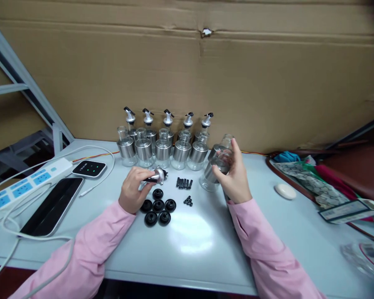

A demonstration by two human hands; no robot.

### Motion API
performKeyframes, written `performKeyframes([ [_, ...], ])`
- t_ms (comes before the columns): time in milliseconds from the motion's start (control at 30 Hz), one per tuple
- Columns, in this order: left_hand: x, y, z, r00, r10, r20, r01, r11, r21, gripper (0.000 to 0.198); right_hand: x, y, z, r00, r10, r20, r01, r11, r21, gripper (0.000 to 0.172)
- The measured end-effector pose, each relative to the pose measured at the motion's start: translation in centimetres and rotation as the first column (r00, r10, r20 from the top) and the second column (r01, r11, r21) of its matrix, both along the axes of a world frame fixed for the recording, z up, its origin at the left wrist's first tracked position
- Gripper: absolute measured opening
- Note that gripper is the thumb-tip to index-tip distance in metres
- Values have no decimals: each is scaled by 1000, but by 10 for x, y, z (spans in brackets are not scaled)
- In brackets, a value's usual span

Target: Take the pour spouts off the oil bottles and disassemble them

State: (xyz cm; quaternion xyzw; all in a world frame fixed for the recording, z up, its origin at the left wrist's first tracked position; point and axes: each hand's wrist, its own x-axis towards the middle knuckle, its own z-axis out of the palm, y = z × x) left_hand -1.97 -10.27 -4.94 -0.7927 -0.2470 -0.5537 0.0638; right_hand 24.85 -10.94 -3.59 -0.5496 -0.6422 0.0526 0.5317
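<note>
My left hand (134, 189) is closed on a silver pourer spout (158, 175), its black stopper end turned to the right, above the table. With fingers and thumb around it, my right hand (235, 176) grips a glass bottle with a steel band (210, 174). That bottle's base is at or just over the tabletop; I cannot tell which. Black round caps (158, 206) lie in a cluster below my left hand. Between the hands are a row of short black tubes (184, 183) and a small group of tiny black pieces (188, 201).
Several open bottles (163, 149) stand in a row, with bottles bearing pourers (168, 118) behind, against a cardboard wall (187, 79). At left are a power strip (28, 187), a phone (52, 207), a small device (89, 169) and cables. A white oval object (285, 191) lies right.
</note>
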Motion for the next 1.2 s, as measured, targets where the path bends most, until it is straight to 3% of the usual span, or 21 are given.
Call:
performKeyframes([
  [233,-1,0,2,999,13,-33,-14,1000,-21,16,13,-2,7,951,-172,256,153,984,94,66],
  [400,-2,1,-2,999,3,-53,-6,999,-50,18,16,2,1,953,-269,137,256,961,107,57],
  [600,-1,0,-2,997,7,-78,-11,999,-53,18,14,4,-3,962,-274,-15,273,952,136,43],
  [767,-1,0,-3,995,-1,-97,-6,998,-69,19,24,7,-9,954,-265,137,249,961,123,11],
  [900,-1,1,-4,994,-11,-112,2,997,-83,19,33,10,-14,936,-259,240,240,965,103,20],
  [1200,0,0,-3,991,-1,-133,-8,998,-70,19,33,8,-19,923,-271,272,266,962,57,36],
])
